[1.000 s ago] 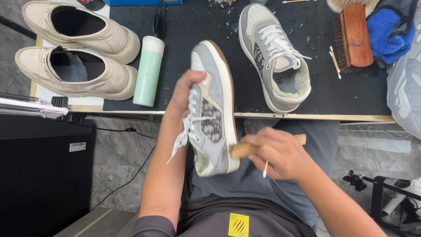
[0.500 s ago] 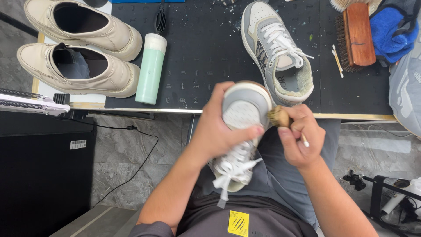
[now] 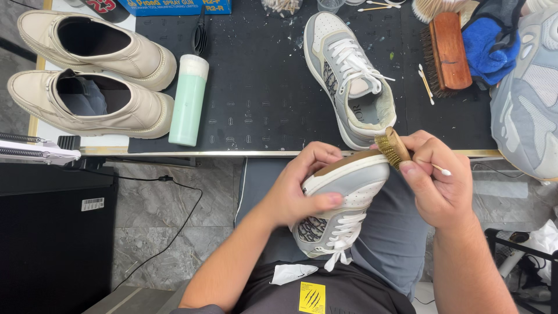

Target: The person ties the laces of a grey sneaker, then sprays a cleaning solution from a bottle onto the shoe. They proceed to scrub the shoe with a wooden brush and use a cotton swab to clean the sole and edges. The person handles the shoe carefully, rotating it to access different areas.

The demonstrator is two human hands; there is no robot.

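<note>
Left hand [image 3: 293,192] grips sneaker [image 3: 340,203], toe up-right; right hand [image 3: 439,183] holds brush [image 3: 392,146].

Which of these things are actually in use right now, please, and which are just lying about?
In use: grey sneaker in left hand; small brush and cotton swab in right hand.

Lying about: matching sneaker, cream shoes, green bottle, wooden brush, blue cloth.

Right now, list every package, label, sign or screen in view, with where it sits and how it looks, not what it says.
Blue box: top edge of the table, flat and rectangular, blue with light lettering.
White sticker: on the black cabinet at left, small rectangle with a barcode.
Yellow patch: on the person's dark shirt at bottom centre, square, yellow with black marks.
No screens or signs in view.
</note>
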